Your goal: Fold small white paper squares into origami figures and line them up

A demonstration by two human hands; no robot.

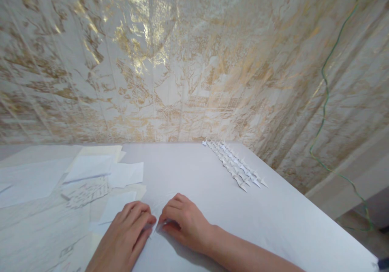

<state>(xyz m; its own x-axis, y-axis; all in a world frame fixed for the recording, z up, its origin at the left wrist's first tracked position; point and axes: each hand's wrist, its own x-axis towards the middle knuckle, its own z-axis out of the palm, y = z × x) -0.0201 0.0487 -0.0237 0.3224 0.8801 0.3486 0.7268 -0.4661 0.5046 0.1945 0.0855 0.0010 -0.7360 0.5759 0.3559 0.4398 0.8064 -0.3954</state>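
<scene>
Close together near the front of the white table (176, 162), both my hands are bent over a small piece of folded white paper (154, 230). My left hand (129, 231) has its fingers closed at the paper's left side. The fingertips of my right hand (184, 223) pinch its right side. Most of the piece is hidden by the fingers, so its full shape cannot be made out. Toward the back right, several small folded white paper figures (237, 164) with pointed ends lie in slanting rows.
Loose paper sheets (39, 178), some with writing, spread over the left of the table. A small white sheet (127, 174) lies at their right edge. Behind stands a gold-and-white patterned curtain (182, 73). A green-yellow wire (325, 97) hangs at the right, beyond the table's edge.
</scene>
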